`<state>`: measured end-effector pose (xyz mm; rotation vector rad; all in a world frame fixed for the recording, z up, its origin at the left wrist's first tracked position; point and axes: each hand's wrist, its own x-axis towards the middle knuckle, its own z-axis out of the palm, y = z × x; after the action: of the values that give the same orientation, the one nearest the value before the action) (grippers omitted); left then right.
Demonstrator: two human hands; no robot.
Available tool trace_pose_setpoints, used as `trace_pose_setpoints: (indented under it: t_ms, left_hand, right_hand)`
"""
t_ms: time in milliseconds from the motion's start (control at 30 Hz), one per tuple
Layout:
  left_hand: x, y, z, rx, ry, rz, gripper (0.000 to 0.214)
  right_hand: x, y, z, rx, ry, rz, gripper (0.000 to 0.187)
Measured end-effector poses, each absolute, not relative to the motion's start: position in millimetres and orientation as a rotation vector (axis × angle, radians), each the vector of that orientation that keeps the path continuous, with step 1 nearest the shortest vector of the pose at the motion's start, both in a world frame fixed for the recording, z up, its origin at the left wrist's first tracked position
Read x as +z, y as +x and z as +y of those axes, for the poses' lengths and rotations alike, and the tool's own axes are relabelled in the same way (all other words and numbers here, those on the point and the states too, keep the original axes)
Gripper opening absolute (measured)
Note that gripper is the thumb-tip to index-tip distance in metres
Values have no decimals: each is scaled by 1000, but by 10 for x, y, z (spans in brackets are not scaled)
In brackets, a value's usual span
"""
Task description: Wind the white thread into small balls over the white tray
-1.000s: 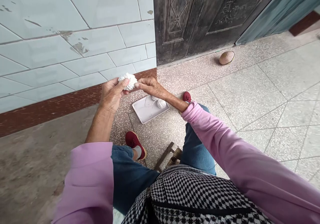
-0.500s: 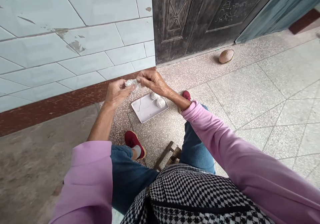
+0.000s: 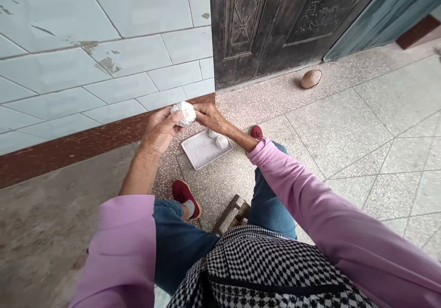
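A white ruffled piece of yarn work [image 3: 187, 113], round and flower-like, is up in front of me. My left hand [image 3: 159, 131] is closed on its left side, the thumb lying across the front. At the right edge of the piece is my right hand [image 3: 211, 117], its fingers bent and pressed together; whatever they pinch is too small or hidden to name. Below the hands a shallow pale tray [image 3: 197, 161] rests on the floor. It holds a white ball of yarn [image 3: 222, 142], a second ball [image 3: 213, 134] partly covered by my right hand, and loose strands.
Beneath me is a low wooden stool [image 3: 225, 215], between my legs. My red shoes [image 3: 186, 197] flank the tray. A tiled wall [image 3: 120, 87] rises ahead, beside a dark carved door [image 3: 255, 37]. A pinkish oval object [image 3: 311, 78] lies on the floor near the door.
The white piece has turned to show more of its round face and risen slightly. My right hand has lowered a little at its edge. The strand in the tray has shifted.
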<state>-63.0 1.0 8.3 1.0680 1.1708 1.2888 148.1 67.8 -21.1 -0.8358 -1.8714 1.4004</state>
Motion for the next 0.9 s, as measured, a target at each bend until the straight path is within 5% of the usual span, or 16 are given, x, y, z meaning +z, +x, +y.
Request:
trace_pose_setpoints:
  t_ms: [133, 433, 667, 900]
  left_hand:
    - [-9, -704, 109, 1397, 1071, 1280, 61]
    - [-76, -811, 100, 1122, 1430, 1474, 45]
    - [-50, -637, 57, 1145, 1354, 1219, 71]
    - [-59, -616, 47, 1283, 1145, 1097, 73]
  right_hand:
    - [-266, 1419, 503, 1322, -745, -2139, 32]
    - [-105, 1527, 626, 1331, -729, -1907, 48]
    - [-151, 1569, 895, 1339, -823, -1644, 73]
    - [-270, 1420, 762, 1463, -816, -1662, 54]
